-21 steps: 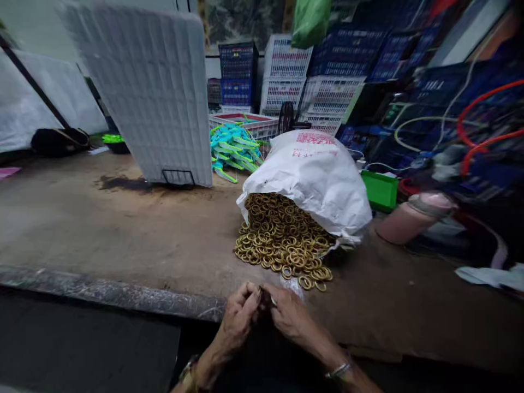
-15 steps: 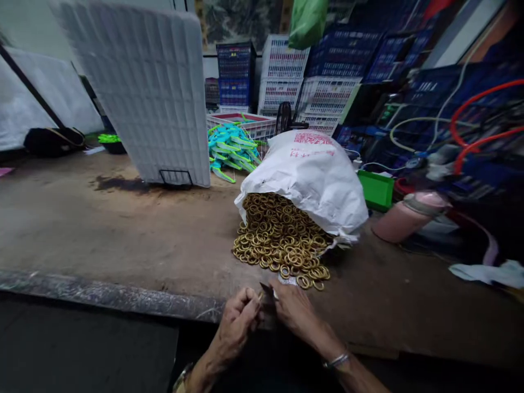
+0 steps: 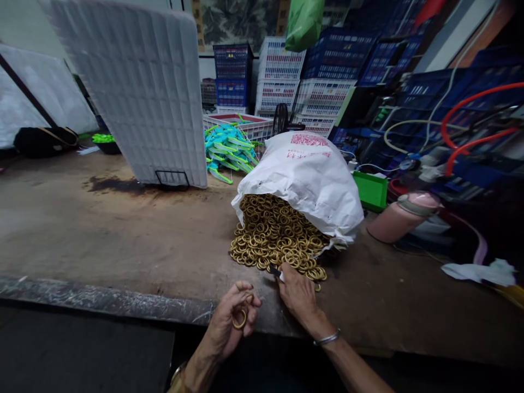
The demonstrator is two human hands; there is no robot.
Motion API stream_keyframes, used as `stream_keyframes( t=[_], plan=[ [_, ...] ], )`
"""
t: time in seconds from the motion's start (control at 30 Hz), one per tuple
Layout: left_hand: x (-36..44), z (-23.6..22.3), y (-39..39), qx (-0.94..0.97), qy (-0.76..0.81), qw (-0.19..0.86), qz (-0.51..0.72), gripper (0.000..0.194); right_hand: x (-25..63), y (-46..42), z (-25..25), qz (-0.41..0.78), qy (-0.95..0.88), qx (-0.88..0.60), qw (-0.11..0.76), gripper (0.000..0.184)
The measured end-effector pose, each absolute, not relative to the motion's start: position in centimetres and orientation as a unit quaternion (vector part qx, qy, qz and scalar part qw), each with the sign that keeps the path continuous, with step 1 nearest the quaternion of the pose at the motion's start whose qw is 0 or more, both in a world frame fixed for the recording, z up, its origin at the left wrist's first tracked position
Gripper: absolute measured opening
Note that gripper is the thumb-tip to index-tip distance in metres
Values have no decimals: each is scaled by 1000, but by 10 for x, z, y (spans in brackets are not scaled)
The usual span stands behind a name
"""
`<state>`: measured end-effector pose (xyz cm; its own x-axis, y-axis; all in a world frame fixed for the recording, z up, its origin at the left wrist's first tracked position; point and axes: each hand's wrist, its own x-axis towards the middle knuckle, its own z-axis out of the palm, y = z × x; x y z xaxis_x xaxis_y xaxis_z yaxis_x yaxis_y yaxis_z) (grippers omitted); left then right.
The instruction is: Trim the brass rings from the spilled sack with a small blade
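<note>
My left hand (image 3: 229, 319) is curled above the table's front edge, with a gold-coloured ring (image 3: 239, 327) lying in its fingers. A second ring seems to sit near the fingertips. In my right hand (image 3: 301, 295) is a small knife (image 3: 275, 271), its dark blade pointing left and its handle mostly covered by the fingers. That hand is at the front of a pile of gold-coloured rings (image 3: 274, 251). The pile spills from the mouth of a white woven sack (image 3: 303, 174) lying on its side.
Left of the sack, a tall ribbed white panel (image 3: 143, 98) stands on the table (image 3: 164, 229). Behind are turquoise and lime pieces (image 3: 229, 147) and stacked crates (image 3: 278, 60). A green tray (image 3: 370, 191), a pink bottle (image 3: 403, 215) and orange hoses (image 3: 448, 128) are on the right.
My right hand has moved forward with the knife, up to the ring pile. My left hand has drawn slightly left and loosened, showing the ring in it.
</note>
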<state>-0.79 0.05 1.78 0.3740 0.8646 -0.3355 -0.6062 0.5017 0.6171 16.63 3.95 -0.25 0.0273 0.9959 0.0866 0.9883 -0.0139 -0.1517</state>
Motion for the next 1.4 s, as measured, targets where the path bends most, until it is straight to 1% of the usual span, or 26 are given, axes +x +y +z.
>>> stream_keyframes(
  t=[0.07, 0.13, 0.27, 0.4, 0.5, 0.6, 0.73, 0.8, 0.9, 0.97, 1.07, 1.27, 1.4],
  plan=[
    [-8, 16, 1, 183, 317, 813, 453, 21, 168, 40, -4, 24, -696, -712, 89, 12],
    [-8, 14, 2, 168, 312, 816, 456, 18, 170, 40, -4, 31, -693, -713, 102, 12],
    [-6, 12, 6, 165, 338, 805, 458, 22, 170, 35, 1, 78, -705, -686, 164, 16],
    [0, 12, 11, 225, 374, 770, 466, 23, 160, 29, 16, 201, -717, -616, 257, 12],
    [4, 11, 13, 266, 404, 738, 471, 32, 150, 25, 26, 301, -709, -557, 310, 21],
    [5, 9, 13, 313, 426, 715, 458, 31, 145, 23, 31, 376, -684, -534, 324, 26],
    [5, 14, 13, 356, 450, 679, 458, 28, 141, 21, 30, 442, -641, -536, 325, 27],
    [5, 18, 12, 390, 456, 639, 481, 26, 140, 21, 29, 460, -621, -546, 324, 26],
    [6, 21, 10, 452, 452, 578, 507, 19, 137, 23, 26, 466, -603, -561, 324, 26],
    [6, 21, 9, 468, 447, 564, 513, 16, 136, 25, 24, 458, -601, -567, 328, 26],
    [5, 16, 8, 446, 444, 596, 499, 17, 135, 26, 22, 445, -602, -575, 331, 26],
    [3, 8, 6, 395, 450, 696, 396, 33, 134, 26, 21, 423, -614, -580, 329, 24],
    [4, 8, 5, 376, 426, 717, 404, 34, 134, 26, 22, 467, -593, -566, 330, 22]
  ],
)
